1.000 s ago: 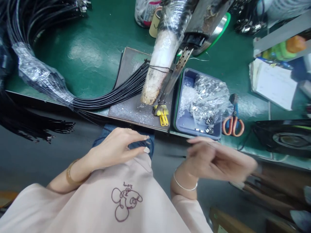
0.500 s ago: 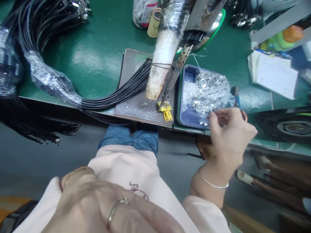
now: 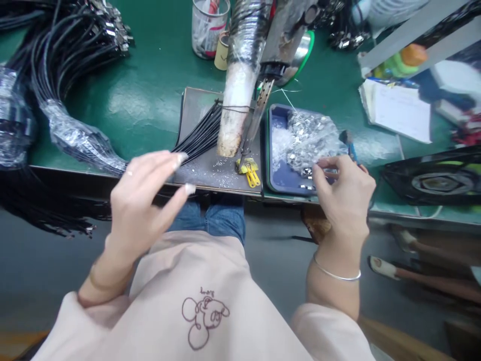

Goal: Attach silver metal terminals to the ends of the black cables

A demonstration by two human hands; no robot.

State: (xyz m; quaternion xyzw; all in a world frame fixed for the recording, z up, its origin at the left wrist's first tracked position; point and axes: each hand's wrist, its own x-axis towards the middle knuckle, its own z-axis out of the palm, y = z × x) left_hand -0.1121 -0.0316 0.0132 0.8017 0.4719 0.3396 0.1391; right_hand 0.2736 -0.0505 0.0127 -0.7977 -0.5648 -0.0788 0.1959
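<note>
My left hand (image 3: 145,198) hovers with fingers spread just in front of the bench edge, its fingertips close to a bundle of black cables (image 3: 199,138) lying on a dark metal plate (image 3: 201,170). My right hand (image 3: 341,193) is at the front edge of a blue tray (image 3: 280,183), thumb and fingers pinched over small metal clips (image 3: 311,135) in clear plastic. I cannot make out whether a clip is in the pinch. A taped machine arm (image 3: 238,108) comes down onto the plate, with a yellow part (image 3: 251,173) at its foot.
More black cables in plastic wrap (image 3: 71,130) curve over the green bench top (image 3: 150,95) at the left and hang off its edge. A clear cup (image 3: 208,27) stands at the back. Papers (image 3: 398,110) and a black object (image 3: 432,180) lie at the right.
My left hand has come away from near the camera and reached forward to the cables. My right hand has stayed at the tray's front edge. The view has shifted a little.
</note>
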